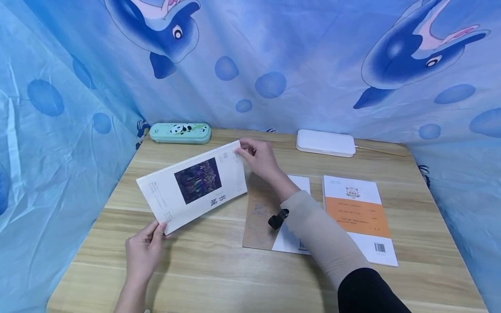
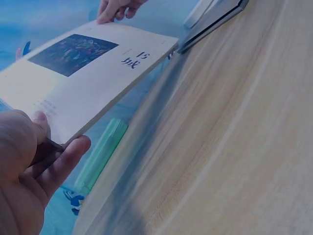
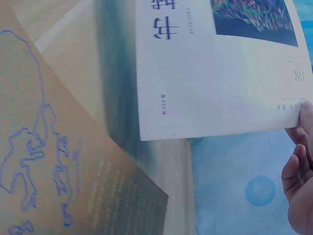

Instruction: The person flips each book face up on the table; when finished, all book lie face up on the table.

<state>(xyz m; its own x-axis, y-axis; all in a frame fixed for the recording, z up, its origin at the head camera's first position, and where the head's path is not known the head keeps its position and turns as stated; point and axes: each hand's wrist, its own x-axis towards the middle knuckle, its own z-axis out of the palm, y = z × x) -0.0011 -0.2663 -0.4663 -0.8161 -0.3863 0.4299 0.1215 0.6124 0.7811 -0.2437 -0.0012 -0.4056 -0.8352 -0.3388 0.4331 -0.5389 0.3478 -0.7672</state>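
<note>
A white-covered book point(image 1: 195, 186) with a dark square picture is held tilted above the table, turned at an angle. My left hand point(image 1: 143, 251) pinches its near left corner, thumb on top of the cover. At the far right corner, my right hand point(image 1: 259, 159) grips the book between thumb and fingers. In the left wrist view, the thumb of the left hand point(image 2: 24, 169) lies on the cover point(image 2: 88, 93) with fingers beneath. The right wrist view shows the right hand point(image 3: 301, 178) at the edge of the same cover point(image 3: 215, 93).
Under my right forearm lies a brown-and-white book point(image 1: 258, 226). Beside it is a white book with an orange band point(image 1: 358, 216). A green panda pencil case point(image 1: 180, 133) and a white case point(image 1: 325, 143) with a thin stick point(image 1: 379, 151) stand along the table's back edge.
</note>
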